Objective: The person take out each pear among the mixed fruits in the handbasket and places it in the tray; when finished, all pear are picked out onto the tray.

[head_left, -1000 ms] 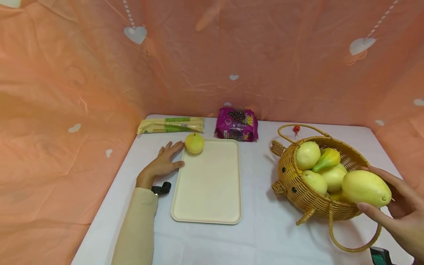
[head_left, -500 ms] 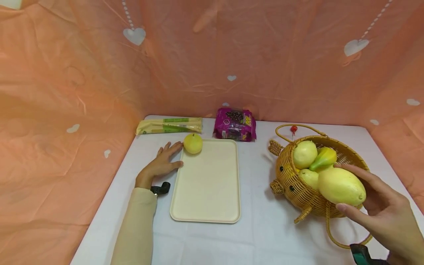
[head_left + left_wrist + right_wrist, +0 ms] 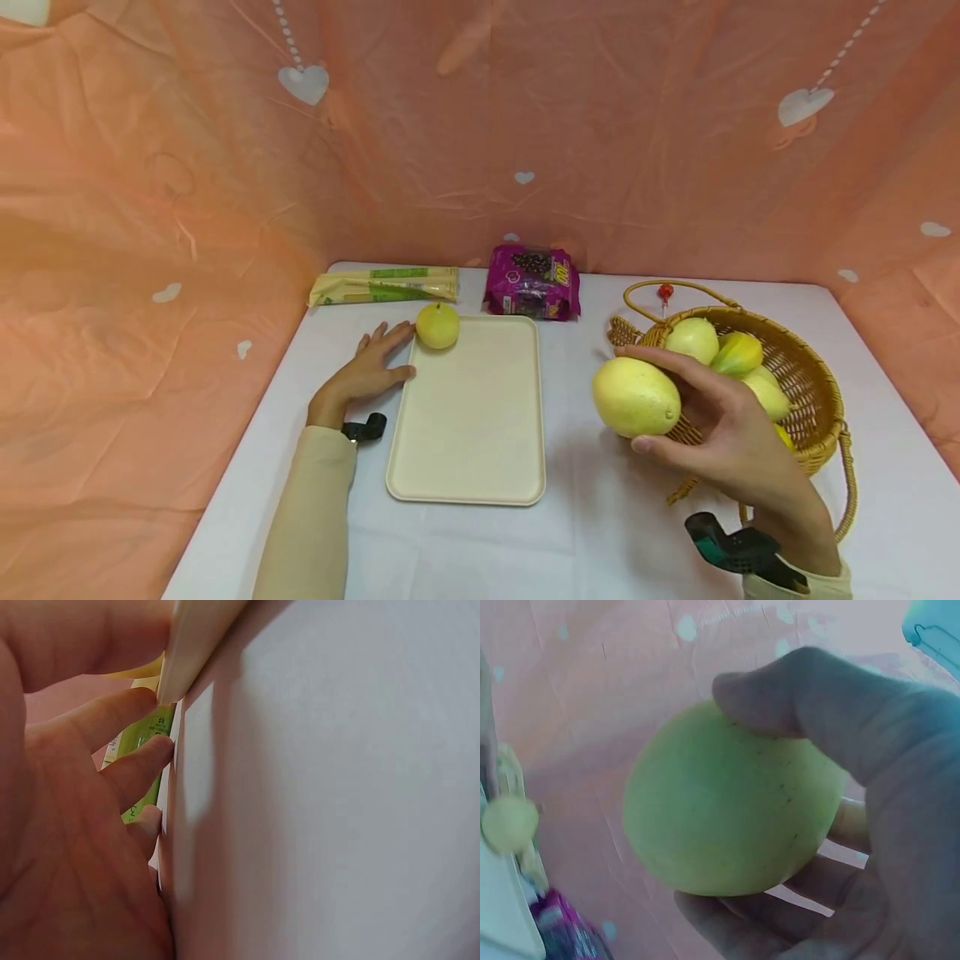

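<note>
Farther left than before, the melon (image 3: 636, 397) is hanging right of centre, the right hand (image 3: 731, 442) clamping its fingers round it. Left of centre, the left hand (image 3: 367, 371) is touching the tray (image 3: 476, 425) with fingers spread; a pear (image 3: 437, 326) is sitting at the tray's upper-left corner, the basket (image 3: 817, 417) standing at right.

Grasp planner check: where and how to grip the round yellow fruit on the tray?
The round yellow fruit: likely around its widest girth, from above and the right. It bulges above the low-rimmed tray, and the left hand is at its left.
</note>
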A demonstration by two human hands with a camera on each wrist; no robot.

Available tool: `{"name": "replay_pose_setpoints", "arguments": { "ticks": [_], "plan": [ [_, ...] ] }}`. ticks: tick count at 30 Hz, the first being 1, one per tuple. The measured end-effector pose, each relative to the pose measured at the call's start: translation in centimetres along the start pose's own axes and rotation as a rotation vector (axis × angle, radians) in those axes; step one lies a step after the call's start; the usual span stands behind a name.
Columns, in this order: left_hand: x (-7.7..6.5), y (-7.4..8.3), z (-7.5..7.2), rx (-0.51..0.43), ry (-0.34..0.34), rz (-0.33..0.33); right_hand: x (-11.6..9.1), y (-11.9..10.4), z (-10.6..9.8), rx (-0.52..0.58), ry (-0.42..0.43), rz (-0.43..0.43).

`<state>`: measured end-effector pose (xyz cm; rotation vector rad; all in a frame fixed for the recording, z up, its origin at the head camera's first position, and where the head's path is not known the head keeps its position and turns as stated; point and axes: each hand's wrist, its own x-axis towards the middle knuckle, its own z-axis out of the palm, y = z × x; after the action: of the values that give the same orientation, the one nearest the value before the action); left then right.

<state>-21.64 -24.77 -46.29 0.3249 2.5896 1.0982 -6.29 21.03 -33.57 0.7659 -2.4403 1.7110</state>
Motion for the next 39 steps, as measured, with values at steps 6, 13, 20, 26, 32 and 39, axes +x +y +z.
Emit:
{"name": "replay_pose_setpoints", "arguments": {
  "ticks": [6,13,20,26,32,39],
  "plan": [
    [0.0,-0.2,-0.1,-0.001,-0.002,0.006,2.3,-0.3,2.4,0.015,-0.072,0.0],
    [0.1,-0.4,0.0,0.01,0.005,0.026,5.2,-0.4,5.3,0.045,-0.161,-0.041],
    [0.1,-0.5,-0.1,0.015,0.018,0.045,8.6,-0.6,8.2,0.12,-0.203,-0.103],
    [0.1,-0.4,0.2,-0.011,0.015,0.032,10.8,0.2,9.9,0.145,-0.168,-0.142],
    [0.2,-0.3,0.5,-0.011,0.013,0.03,13.1,1.7,10.6,0.184,-0.117,-0.117],
    [0.1,-0.3,0.2,-0.014,0.021,0.01,15.1,4.2,11.0,0.203,-0.058,-0.048]
  ]
}}
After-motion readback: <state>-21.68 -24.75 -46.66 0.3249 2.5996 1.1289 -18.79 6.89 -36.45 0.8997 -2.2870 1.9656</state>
